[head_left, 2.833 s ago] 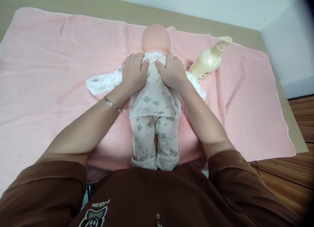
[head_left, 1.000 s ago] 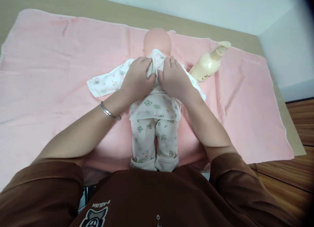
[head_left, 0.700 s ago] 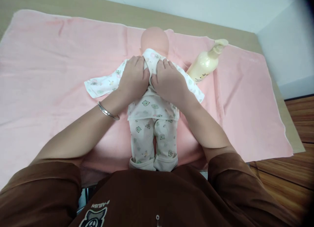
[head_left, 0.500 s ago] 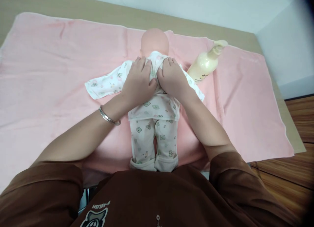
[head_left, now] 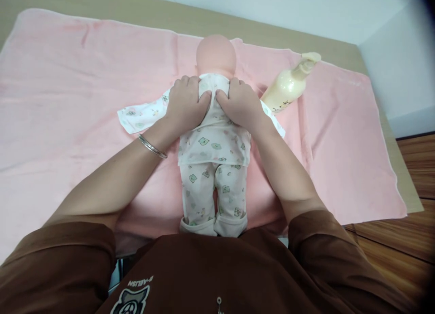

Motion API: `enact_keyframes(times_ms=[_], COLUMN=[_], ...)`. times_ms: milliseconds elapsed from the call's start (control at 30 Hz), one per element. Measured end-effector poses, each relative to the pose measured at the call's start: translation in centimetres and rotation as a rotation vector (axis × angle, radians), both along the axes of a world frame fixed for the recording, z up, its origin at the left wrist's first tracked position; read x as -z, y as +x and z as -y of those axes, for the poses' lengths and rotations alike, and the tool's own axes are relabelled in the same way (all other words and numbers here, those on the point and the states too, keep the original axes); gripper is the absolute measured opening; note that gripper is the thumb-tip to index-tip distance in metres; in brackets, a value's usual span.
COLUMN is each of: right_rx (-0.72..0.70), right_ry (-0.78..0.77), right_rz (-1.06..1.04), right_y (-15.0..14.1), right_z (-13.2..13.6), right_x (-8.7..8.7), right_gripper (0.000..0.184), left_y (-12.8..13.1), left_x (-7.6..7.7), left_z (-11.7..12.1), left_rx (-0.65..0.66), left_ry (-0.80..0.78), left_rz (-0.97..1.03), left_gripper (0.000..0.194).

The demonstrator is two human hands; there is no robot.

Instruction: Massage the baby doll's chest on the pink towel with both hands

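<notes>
A baby doll [head_left: 214,146] in a white printed suit lies face down on a pink towel [head_left: 68,78], with its bare head [head_left: 216,55] away from me. My left hand [head_left: 185,103] covers the doll's left shoulder, fingers curled over it and thumb pressed in toward the middle of the back. My right hand [head_left: 239,103] grips the right shoulder the same way, and the two thumbs nearly meet. The doll's left sleeve [head_left: 139,117] lies spread out flat on the towel.
A cream pump bottle [head_left: 287,89] lies on the towel just right of my right hand. The towel covers a tan table [head_left: 136,6] set against a white wall. Wooden floor [head_left: 414,241] shows beyond the table's right edge. A metal bangle [head_left: 152,146] circles my left wrist.
My hands were bunched together on the cloth at the doll's neck; they have now slid apart onto the shoulders, and the cloth at the collar lies flatter.
</notes>
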State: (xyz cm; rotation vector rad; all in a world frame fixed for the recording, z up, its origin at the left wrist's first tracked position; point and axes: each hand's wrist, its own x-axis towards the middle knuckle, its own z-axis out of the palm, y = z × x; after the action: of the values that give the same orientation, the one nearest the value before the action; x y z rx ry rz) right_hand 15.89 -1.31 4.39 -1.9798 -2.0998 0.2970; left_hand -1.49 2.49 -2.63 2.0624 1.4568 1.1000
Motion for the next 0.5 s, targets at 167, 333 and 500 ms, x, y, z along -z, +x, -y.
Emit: enact_keyframes(times_ms=[167,333,500], right_rx=[-0.042,-0.001,-0.009], right_ry=[0.060,0.007,0.011], right_rz=[-0.025,0.014,0.001], right_y=[0.44,0.26,0.34], right_z=[-0.60,-0.67,-0.57], right_x=[1.11,0.72,0.52], right_gripper=[0.045,0.045,0.041], left_y=[0.24,0.58,0.50], left_x=[-0.10,-0.71,-0.38], left_z=[-0.04,0.17,-0.10], left_rx=[-0.086,-0.117,-0.135], left_ry=[-0.093,-0.102,-0.038], left_rz=[-0.003,-0.052,-0.051], left_gripper=[0.061,0.049,0.041])
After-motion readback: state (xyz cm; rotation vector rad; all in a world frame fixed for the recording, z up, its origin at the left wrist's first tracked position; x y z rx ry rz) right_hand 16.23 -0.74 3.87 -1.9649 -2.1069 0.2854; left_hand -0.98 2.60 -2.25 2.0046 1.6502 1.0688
